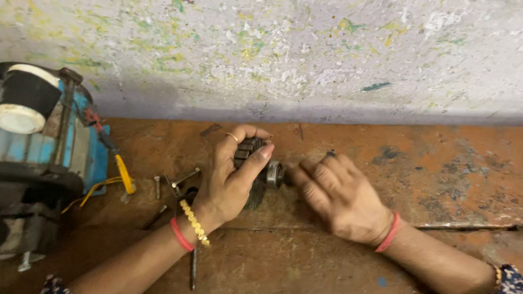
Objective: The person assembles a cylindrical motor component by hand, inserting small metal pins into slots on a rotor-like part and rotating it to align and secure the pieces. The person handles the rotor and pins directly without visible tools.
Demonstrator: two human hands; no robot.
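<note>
My left hand [231,180] is wrapped around a dark ribbed motor rotor [249,150] lying on the rusty brown work surface [324,285]. The rotor's shiny metal shaft end [274,173] sticks out to the right. My right hand [343,196] lies just to the right, its fingertips on that shaft end. Both wrists wear red bands, and the left also has a yellow bead bracelet.
A blue motor housing [16,146] with a black-and-white capacitor [26,100] stands at the left, with red and yellow wires [115,171]. Loose bolts [157,187] and a long screw [193,270] lie near my left wrist. A paint-speckled wall [277,33] rises behind.
</note>
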